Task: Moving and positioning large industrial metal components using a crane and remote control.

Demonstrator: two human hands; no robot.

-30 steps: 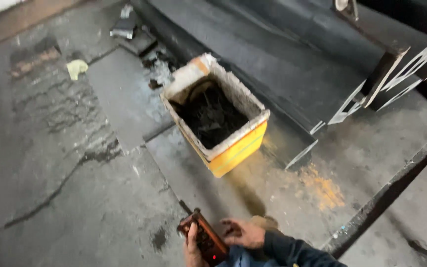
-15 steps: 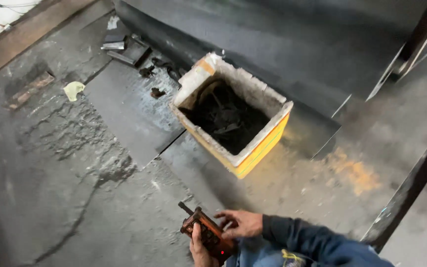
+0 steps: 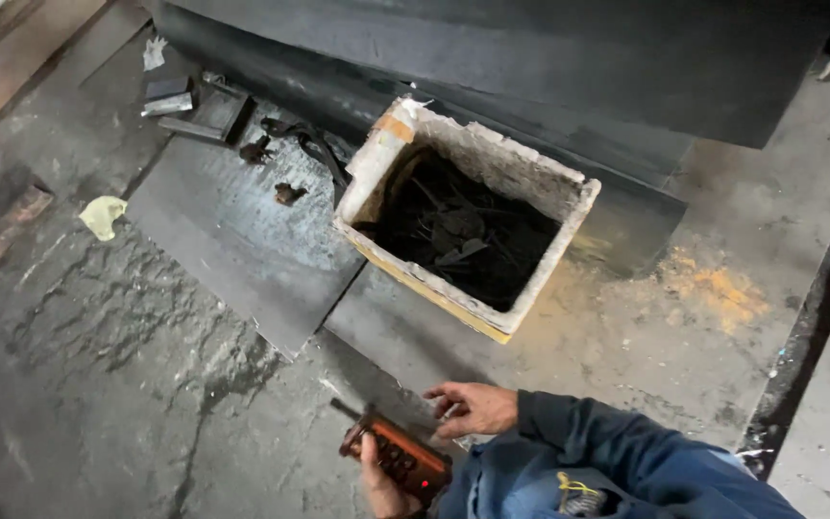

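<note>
My left hand (image 3: pixel 383 478) stays clamped on the orange handheld remote (image 3: pixel 398 457) low before me, my right hand (image 3: pixel 473 408) hovers beside it with fingers loosely apart, and the yellow-sided box (image 3: pixel 466 213) of dark scrap now sits nearer.

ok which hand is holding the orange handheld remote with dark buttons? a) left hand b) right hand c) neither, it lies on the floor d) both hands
a: the left hand wraps the orange handheld remote with dark buttons, while the right hand hangs beside it, fingers spread, not on it.
</note>
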